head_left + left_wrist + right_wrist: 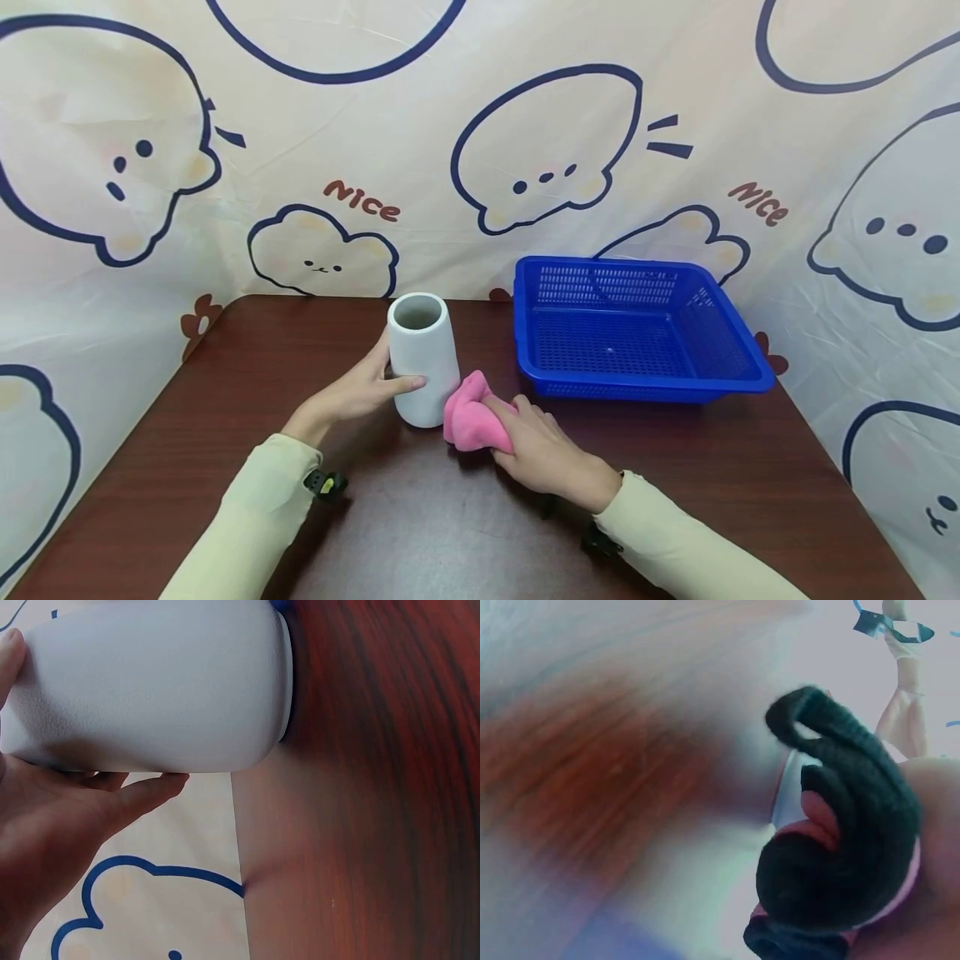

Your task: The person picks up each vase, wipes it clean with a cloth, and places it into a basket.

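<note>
A pale grey vase [427, 367], tapering to a round open mouth, is nearly upright at mid-table. My left hand [358, 392] grips its left side, thumb across the front and the other fingers behind. The left wrist view brings the vase's smooth wall [165, 682] close, its base at the tabletop; whether it bears fully on the wood I cannot tell. A bunched pink cloth [476, 421] is held in my right hand [543, 446], right beside the vase's lower right side. In the right wrist view the cloth's dark side [847, 855] shows, folded over with pink edges.
Behind my right hand, at the back right of the dark brown wooden table [420, 533], stands a blue plastic basket [645, 387] with slotted walls. A printed curtain [420, 150] with cartoon outlines rises along the back and sides.
</note>
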`<state>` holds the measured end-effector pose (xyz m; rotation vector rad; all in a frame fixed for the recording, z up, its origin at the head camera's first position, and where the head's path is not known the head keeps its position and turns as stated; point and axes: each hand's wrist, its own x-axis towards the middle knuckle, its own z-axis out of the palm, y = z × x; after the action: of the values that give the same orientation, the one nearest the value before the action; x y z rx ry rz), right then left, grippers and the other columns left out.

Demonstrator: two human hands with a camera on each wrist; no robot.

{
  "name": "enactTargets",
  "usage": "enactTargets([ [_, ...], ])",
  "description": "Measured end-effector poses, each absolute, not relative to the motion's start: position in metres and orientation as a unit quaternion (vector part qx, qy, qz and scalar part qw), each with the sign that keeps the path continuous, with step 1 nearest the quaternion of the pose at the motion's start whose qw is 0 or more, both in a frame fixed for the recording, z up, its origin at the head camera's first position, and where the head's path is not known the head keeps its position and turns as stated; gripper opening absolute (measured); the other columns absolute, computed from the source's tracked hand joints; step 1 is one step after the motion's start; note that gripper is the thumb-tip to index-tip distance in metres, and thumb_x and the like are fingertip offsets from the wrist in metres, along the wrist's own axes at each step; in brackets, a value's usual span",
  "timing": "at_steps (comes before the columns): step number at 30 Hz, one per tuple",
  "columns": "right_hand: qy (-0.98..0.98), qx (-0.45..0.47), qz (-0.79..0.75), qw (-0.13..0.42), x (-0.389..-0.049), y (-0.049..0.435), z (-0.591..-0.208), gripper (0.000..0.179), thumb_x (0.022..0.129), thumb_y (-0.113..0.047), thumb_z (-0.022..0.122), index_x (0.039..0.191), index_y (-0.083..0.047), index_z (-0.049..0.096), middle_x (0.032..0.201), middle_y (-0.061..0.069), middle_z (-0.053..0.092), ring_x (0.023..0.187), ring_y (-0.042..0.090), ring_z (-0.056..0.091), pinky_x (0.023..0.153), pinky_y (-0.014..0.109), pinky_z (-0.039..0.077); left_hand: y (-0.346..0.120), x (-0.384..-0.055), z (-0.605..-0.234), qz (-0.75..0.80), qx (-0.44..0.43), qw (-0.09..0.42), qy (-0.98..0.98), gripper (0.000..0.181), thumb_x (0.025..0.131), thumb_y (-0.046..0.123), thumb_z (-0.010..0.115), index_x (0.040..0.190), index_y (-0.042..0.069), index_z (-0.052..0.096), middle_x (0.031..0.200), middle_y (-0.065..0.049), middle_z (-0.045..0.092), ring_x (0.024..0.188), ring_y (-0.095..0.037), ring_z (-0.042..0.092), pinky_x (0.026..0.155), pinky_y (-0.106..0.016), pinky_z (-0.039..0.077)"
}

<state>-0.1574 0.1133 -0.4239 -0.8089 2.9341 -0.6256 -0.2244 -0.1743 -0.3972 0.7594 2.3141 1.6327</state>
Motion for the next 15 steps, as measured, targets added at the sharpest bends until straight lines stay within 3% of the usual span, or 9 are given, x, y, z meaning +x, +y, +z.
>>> enactTargets([
  [6, 0.943, -0.261, -0.208, 0.003, -0.155, 0.116, -0.415, 0.068, 0.091, -0.024, 0.072, 0.152, -0.013, 0.044, 0.099, 0.006, 0.055, 0.083, 0.017, 0.050, 0.071, 0.032, 0.043, -0.173, -0.225, -0.398, 0.548, 0.257, 0.100, 0.789, 0.093, 0.094, 0.017, 0.072, 0.158, 0.033, 0.005, 0.155, -0.009, 0.029, 0.138, -0.037, 0.040, 0.110, -0.068, 0.037],
  [15, 0.939, -0.270, -0.212, -0.024, -0.148, 0.113, -0.403, 0.068, 0.090, -0.026, 0.072, 0.152, -0.016, 0.045, 0.094, 0.001, 0.053, 0.080, 0.014, 0.048, 0.069, 0.029, 0.040, -0.173, -0.224, -0.398, 0.547, 0.258, 0.098, 0.790, 0.093, 0.094, 0.017, 0.072, 0.157, 0.032, 0.005, 0.155, -0.009, 0.029, 0.138, -0.038, 0.040, 0.109, -0.067, 0.039],
])
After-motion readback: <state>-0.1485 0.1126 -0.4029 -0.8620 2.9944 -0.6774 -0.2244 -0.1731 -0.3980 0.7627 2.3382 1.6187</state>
